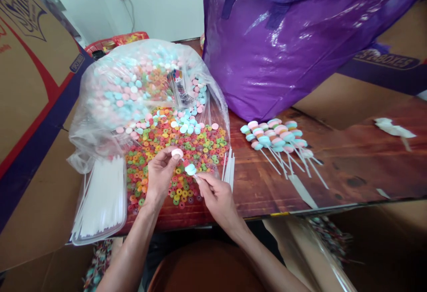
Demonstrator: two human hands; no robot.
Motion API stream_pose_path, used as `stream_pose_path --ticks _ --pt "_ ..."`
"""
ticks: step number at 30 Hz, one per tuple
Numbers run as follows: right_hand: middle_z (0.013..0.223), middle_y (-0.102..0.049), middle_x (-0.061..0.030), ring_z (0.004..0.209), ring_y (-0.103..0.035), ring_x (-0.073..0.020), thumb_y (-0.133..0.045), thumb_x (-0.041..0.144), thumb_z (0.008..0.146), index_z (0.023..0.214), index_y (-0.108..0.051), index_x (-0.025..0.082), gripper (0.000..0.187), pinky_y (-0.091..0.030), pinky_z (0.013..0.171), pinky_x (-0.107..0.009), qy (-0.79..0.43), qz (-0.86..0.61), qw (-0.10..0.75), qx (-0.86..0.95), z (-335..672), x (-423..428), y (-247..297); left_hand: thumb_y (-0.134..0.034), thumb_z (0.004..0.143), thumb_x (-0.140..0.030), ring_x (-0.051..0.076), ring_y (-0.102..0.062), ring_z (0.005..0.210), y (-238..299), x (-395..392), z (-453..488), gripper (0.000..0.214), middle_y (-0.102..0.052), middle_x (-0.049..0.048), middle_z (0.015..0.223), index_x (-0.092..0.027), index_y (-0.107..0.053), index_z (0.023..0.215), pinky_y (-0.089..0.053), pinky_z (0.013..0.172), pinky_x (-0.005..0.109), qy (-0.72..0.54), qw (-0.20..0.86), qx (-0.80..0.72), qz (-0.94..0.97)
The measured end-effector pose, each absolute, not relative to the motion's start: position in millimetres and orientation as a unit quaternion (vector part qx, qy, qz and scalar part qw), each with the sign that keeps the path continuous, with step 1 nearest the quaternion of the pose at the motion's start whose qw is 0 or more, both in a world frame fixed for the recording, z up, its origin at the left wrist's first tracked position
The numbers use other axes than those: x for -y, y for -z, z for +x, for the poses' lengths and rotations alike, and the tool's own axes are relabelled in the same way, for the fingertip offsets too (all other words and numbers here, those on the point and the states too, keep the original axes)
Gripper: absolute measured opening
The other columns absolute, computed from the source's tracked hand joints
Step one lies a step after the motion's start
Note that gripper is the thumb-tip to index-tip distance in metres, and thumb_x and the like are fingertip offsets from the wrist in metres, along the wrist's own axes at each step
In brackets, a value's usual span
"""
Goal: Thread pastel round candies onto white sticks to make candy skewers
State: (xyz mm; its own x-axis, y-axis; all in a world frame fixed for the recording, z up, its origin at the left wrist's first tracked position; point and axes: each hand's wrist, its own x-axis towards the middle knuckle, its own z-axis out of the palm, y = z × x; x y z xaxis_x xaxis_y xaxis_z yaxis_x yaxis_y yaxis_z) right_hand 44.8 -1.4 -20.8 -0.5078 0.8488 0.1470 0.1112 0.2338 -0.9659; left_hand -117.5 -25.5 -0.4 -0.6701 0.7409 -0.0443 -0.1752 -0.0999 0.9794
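Note:
Between thumb and fingers, my left hand (160,170) pinches a pale round marshmallow (177,153) at the tip of a white stick. My right hand (215,190) grips the lower part of that candy skewer (191,169), which carries light blue marshmallow pieces and a red gummy ring. Below both hands lies a spread of gummy rings (180,190) in red, orange, yellow and green. Just behind it, loose pink, white and blue marshmallows (190,125) spill from a large clear plastic bag (100,74).
Finished-looking candy skewers (275,135) lie piled on the wooden table (350,163) at right. White sticks (106,194) fill a clear container at left; several more sticks (228,167) lie near my right hand. A purple bag (283,52) and cardboard boxes (36,105) flank the table.

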Motion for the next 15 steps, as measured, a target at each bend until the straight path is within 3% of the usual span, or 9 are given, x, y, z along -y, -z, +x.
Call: stream_pose_path --ticks 15 --pt "0.063 -0.054 0.0009 0.054 -0.048 -0.0112 -0.051 0.032 0.097 0.090 -0.069 0.016 0.025 -0.040 0.052 -0.021 -0.497 -0.359 0.354 0.706 46.3 2.3 18.0 -0.083 0.069 -0.035 0.016 -0.069 0.083 4.0 23.8 -111.3 0.029 -0.077 0.0039 0.090 -0.018 -0.075 0.090 -0.055 0.081 0.031 -0.701 0.312 -0.598 0.230"
